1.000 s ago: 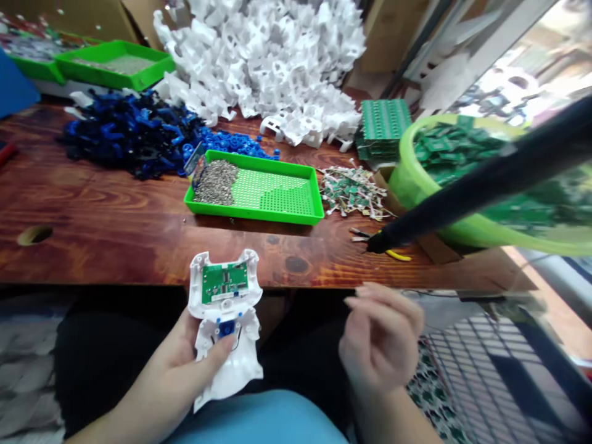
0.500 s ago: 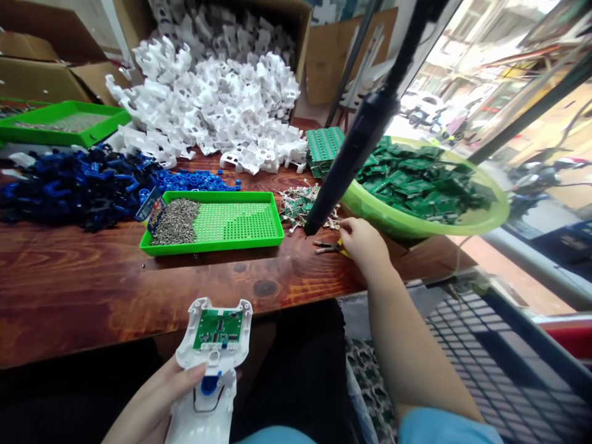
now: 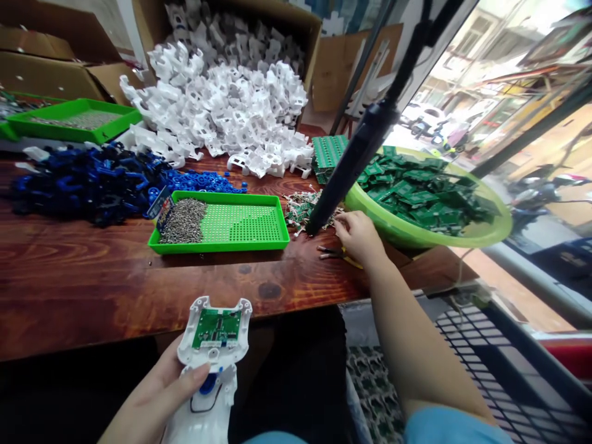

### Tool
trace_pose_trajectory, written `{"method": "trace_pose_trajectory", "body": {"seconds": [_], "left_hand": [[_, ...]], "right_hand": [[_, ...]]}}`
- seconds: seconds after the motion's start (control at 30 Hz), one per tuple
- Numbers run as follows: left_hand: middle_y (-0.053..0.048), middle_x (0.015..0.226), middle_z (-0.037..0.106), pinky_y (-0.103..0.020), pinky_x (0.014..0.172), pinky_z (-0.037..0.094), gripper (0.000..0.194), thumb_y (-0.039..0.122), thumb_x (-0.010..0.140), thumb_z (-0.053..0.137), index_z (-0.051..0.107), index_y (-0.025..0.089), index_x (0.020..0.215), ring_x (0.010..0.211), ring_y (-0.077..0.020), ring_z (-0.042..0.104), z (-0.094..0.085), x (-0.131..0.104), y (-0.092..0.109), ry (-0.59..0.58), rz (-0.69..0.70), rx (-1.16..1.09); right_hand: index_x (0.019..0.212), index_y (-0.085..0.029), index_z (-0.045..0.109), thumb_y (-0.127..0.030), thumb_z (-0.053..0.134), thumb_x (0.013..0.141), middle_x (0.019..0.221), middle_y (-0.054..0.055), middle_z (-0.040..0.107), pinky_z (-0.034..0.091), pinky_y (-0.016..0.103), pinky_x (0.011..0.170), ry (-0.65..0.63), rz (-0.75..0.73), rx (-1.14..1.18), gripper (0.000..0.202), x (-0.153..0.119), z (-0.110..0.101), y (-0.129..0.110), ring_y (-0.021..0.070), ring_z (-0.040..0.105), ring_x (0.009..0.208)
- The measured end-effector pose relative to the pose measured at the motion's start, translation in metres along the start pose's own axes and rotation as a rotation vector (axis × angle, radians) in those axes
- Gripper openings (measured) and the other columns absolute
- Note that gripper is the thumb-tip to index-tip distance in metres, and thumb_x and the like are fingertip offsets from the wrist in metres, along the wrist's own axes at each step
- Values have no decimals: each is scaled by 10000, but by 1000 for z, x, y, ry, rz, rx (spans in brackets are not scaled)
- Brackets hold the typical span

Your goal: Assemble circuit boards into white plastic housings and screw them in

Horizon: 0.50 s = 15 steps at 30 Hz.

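Note:
My left hand (image 3: 161, 385) grips a white plastic housing (image 3: 187, 354), its thumb across the narrow middle. A green circuit board (image 3: 217, 328) lies in the wide upper end, with a blue round part (image 3: 209, 383) and a dark wire below it. My right hand (image 3: 359, 237) is at the right edge of a pile of small green boards with pale wires (image 3: 298, 209). Its fingers are curled together, and whatever is between the fingertips is too small to make out. Under that hand lie pliers (image 3: 329, 252), their yellow handles partly covered.
A dark electric screwdriver (image 3: 349, 157) hangs slanting over the small-board pile. A green tray (image 3: 217, 248) holds screws. Behind are blue parts (image 3: 87, 185) and heaped white housings (image 3: 231, 105). A yellow-green basin (image 3: 497, 225) of circuit boards stands right, by stacked green panels (image 3: 328, 153).
My right hand has shifted slightly left, further into the edge of the small-board pile. My left hand keeps the housing nearly still. The whole view has turned a little.

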<state>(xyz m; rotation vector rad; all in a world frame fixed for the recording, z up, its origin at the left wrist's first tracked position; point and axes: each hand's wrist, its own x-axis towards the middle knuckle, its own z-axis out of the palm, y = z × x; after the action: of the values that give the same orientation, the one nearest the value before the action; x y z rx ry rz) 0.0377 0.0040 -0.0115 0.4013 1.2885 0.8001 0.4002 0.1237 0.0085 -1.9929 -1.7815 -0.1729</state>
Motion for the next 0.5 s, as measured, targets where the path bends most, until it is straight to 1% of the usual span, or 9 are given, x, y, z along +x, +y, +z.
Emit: {"method": "trace_pose_trajectory", "body": {"seconds": [0.07,0.13,0.23,0.37,0.43,0.5], "left_hand": [[-25,850,766,-244,670,561,754,282,465,870,587,230,1163,870,-269,701,2,-2,2,-15,-1,-37],[-35,837,765,-234,620,566,705,229,486,864,593,203,1135,800,-260,711,4,-5,5,-47,-23,-75],[-37,850,764,-227,596,573,699,163,522,847,560,191,1158,742,-236,713,8,-10,10,-79,-38,-140],[-31,898,761,-217,597,569,770,177,501,860,524,205,1193,800,-248,710,9,-12,11,-77,6,-137],[-30,934,757,-222,634,571,833,199,485,872,502,222,1230,866,-267,701,7,-11,11,-58,27,-108],[-31,965,752,-236,686,571,875,211,496,871,473,241,1274,948,-284,680,3,-9,11,-57,30,-93]], "right_hand": [[968,-143,646,-296,489,842,972,127,615,420,401,929,86,8,98,253,-2,-1,7,247,549,974],[1018,-141,626,-337,471,854,985,120,622,442,392,901,161,39,206,299,-3,0,13,232,566,949],[1033,-148,618,-390,479,851,993,99,638,464,373,857,223,114,359,333,-4,3,20,210,586,910],[1018,-132,614,-388,512,858,960,65,663,473,345,830,223,257,531,319,-3,5,20,176,604,856],[1001,-124,606,-356,537,869,923,46,659,492,323,779,198,342,604,275,-2,4,18,144,608,797],[931,-119,607,-339,569,869,855,19,641,506,293,714,164,421,657,232,-2,4,15,116,599,731]]}}
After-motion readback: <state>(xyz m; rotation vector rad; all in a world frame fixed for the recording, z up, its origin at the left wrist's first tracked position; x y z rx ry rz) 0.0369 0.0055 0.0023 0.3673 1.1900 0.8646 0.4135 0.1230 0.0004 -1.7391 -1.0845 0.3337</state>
